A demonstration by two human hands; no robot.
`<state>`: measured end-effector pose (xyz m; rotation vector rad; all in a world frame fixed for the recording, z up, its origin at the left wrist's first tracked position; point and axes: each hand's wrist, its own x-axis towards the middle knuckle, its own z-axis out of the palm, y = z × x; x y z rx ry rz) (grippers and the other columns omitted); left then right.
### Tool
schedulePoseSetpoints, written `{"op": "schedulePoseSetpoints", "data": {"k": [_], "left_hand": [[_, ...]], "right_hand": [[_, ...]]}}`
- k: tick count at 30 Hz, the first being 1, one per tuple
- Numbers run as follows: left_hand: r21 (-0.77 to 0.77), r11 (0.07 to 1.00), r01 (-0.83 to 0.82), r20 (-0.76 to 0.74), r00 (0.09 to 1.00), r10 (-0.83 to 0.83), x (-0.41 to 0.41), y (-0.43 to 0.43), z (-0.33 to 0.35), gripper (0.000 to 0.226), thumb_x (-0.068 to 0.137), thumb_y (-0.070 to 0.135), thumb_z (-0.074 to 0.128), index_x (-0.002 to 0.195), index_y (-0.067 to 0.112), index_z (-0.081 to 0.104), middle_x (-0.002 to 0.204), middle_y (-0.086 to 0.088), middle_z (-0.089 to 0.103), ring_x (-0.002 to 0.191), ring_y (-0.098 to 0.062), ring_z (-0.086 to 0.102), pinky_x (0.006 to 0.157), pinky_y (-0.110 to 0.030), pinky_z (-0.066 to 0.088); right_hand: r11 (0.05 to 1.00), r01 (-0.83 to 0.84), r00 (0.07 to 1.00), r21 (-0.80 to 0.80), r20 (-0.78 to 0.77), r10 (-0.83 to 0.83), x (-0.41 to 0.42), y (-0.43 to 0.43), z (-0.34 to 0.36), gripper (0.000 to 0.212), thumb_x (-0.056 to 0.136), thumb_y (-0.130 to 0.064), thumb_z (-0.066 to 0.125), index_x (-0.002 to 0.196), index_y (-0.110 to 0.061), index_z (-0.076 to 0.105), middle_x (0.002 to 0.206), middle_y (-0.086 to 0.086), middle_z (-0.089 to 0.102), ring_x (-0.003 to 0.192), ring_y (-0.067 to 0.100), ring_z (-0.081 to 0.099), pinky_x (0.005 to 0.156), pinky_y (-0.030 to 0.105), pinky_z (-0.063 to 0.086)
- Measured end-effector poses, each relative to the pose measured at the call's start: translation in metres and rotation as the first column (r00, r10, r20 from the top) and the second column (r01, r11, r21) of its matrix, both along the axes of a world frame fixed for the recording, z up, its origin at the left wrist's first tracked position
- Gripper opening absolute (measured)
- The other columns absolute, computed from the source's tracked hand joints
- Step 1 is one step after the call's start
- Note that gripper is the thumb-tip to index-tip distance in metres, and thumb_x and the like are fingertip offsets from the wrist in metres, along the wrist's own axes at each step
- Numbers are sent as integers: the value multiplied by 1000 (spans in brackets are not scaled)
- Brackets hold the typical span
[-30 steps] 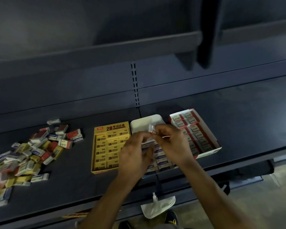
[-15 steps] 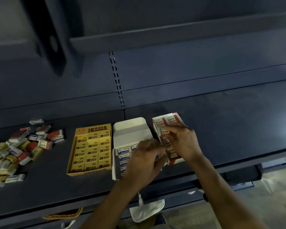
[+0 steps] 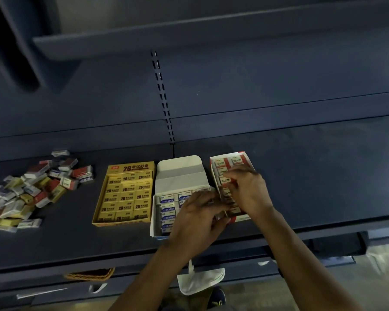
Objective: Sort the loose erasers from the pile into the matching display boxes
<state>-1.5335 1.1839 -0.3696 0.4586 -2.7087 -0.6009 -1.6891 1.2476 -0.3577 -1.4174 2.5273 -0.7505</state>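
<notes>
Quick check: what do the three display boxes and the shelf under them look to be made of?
Yellow box, white box and red box: thin printed cardboard by the look, with folded flaps and walls, matte to a slight sheen. Shelf: likely painted metal, dark blue, smooth, with a faint sheen and a slotted upright behind it.
</notes>
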Motion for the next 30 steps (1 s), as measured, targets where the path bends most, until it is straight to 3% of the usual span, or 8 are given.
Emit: {"op": "schedulePoseSetpoints", "data": {"k": [3, 9, 13, 17, 20, 22, 26, 30], "left_hand": [[1, 1000, -12, -2, 1000, 12, 0, 2, 0, 32, 83, 41, 49, 102, 27, 70, 114, 4, 61, 109, -14, 53, 94, -28, 45], [37, 999, -28, 20, 999, 27, 0, 5, -3, 35, 85, 43, 46, 107, 29, 68, 123, 3, 53, 114, -15, 51, 96, -34, 46], [42, 998, -54, -19, 998, 55, 5, 4, 2, 35, 85, 41, 48, 113, 26, 62, 124, 1, 53, 113, -18, 51, 96, -31, 46], [25, 987, -156, -34, 987, 157, 19, -8, 5, 40, 82, 39, 49, 116, 20, 61, 119, -2, 58, 109, -22, 55, 91, -33, 50], [-11, 972, -236, -33, 971, 236, 34, -24, 9, 38, 80, 32, 53, 114, 17, 61, 113, -3, 60, 102, -23, 58, 85, -32, 52], [-29, 962, -271, -15, 962, 271, 46, -36, 11, 41, 77, 25, 62, 117, 14, 60, 112, -6, 61, 102, -27, 58, 84, -35, 53], [-125, 939, -321, 20, 945, 326, 76, -60, 19, 47, 79, 34, 47, 118, 12, 60, 110, -7, 62, 98, -27, 58, 80, -36, 52], [-188, 905, -381, 1, 921, 388, 111, -81, 21, 39, 70, 21, 67, 107, 10, 63, 101, -10, 65, 89, -30, 60, 74, -35, 52]], "right_hand": [[1000, 11, 1000, 23, 11, -11, 0, 0, 0, 29, 86, -6, 61, 112, -16, 67, 123, 1, 55, 111, 17, 56, 90, 22, 44], [998, 21, 1000, 51, 11, -22, 2, 0, 2, 28, 90, -9, 56, 116, -16, 65, 129, 5, 54, 114, 21, 55, 89, 28, 47], [994, 62, 996, 89, -63, -57, 7, -2, 0, 36, 88, -20, 60, 124, -18, 58, 134, 7, 48, 125, 27, 41, 98, 35, 42], [992, 87, 990, -90, -105, -96, 30, -11, 4, 23, 82, -9, 61, 104, -14, 67, 114, 10, 60, 110, 33, 52, 85, 38, 47], [989, 12, 994, -145, -110, -28, 52, -24, 5, 22, 77, -5, 65, 98, -11, 69, 104, 11, 62, 101, 33, 56, 74, 38, 52], [985, -44, 994, -168, -111, 26, 68, -34, 5, 24, 74, -6, 70, 97, -10, 68, 102, 11, 62, 100, 33, 57, 73, 41, 55], [984, -92, 990, -151, -121, 74, 102, -56, 4, 22, 78, -10, 66, 100, -12, 68, 106, 7, 61, 105, 30, 54, 78, 38, 54], [968, -146, 985, -202, -120, 124, 138, -83, 3, 21, 75, -9, 68, 96, -12, 68, 102, 7, 63, 98, 31, 57, 74, 41, 55]]}}
